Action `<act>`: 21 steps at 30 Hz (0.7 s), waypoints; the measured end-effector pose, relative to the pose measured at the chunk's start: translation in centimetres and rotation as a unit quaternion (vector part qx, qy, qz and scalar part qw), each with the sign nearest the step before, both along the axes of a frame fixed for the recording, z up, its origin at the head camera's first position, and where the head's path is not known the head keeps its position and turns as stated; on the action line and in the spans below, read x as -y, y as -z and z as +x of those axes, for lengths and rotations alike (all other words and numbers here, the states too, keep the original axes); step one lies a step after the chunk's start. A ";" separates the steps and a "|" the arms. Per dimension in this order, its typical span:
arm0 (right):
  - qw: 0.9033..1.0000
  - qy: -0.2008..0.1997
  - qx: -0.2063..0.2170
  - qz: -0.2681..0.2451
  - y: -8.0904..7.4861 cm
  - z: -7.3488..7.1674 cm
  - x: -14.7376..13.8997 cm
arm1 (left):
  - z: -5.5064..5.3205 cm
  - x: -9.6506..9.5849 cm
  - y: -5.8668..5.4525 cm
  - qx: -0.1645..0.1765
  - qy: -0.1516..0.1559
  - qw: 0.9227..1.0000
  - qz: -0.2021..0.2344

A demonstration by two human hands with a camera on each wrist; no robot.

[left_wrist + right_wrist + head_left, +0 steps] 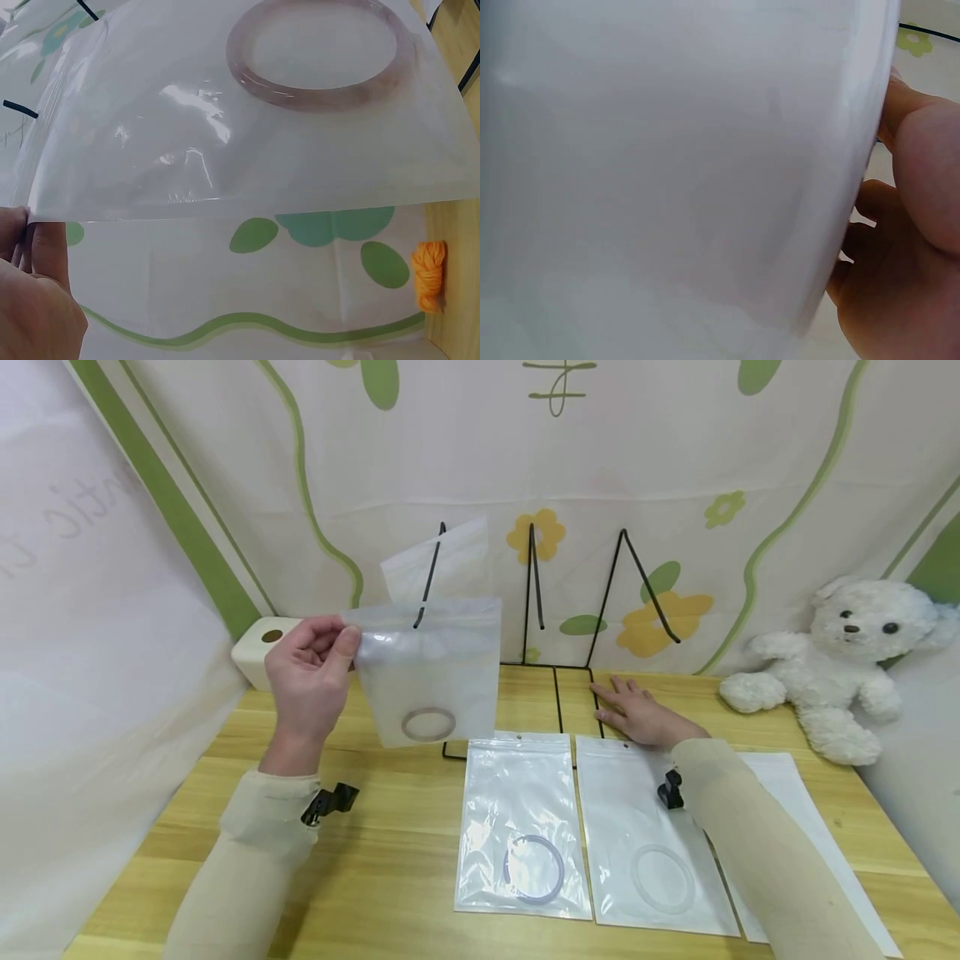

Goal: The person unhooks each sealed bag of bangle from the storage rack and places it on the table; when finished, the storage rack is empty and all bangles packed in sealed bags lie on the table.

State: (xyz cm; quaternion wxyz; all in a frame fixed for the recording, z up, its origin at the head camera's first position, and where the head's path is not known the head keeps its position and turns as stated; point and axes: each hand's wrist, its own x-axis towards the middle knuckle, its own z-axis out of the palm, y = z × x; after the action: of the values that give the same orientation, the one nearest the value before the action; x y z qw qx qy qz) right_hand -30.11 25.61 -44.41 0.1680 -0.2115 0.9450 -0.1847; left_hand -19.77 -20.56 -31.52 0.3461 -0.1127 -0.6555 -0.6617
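Note:
My left hand [311,677] pinches the top left corner of a clear zip bag [427,668] holding a pinkish bangle [428,724]. The bag's top edge overlaps the tip of the left prong of a black wire display rack [557,697]. Behind it, another pale bag [450,560] sits further back along that prong. In the left wrist view the bangle [322,97] shows large through the plastic. My right hand [645,714] rests with fingers spread at the right side of the rack's base. In the right wrist view, a white bag [667,165] covers part of that hand [907,217].
On the wooden table [360,877] lie a bag with a purple bangle [534,870], a bag with a whitish bangle [663,878] and another white bag [795,810], partly under my right arm. A white box [258,647] stands left, a white teddy bear [832,668] right.

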 end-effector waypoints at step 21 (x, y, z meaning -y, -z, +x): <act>1.000 -0.004 -0.002 0.000 0.1 -0.1 -0.1 | 1.9 0.3 -0.3 -0.012 0.022 0.999 0.032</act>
State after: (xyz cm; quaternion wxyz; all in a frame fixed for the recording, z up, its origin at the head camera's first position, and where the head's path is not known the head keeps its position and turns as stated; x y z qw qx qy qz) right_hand -30.20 25.69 -44.53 0.1670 -0.2154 0.9444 -0.1840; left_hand -17.82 -20.83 -31.24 0.3428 -0.1236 -0.6274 -0.6881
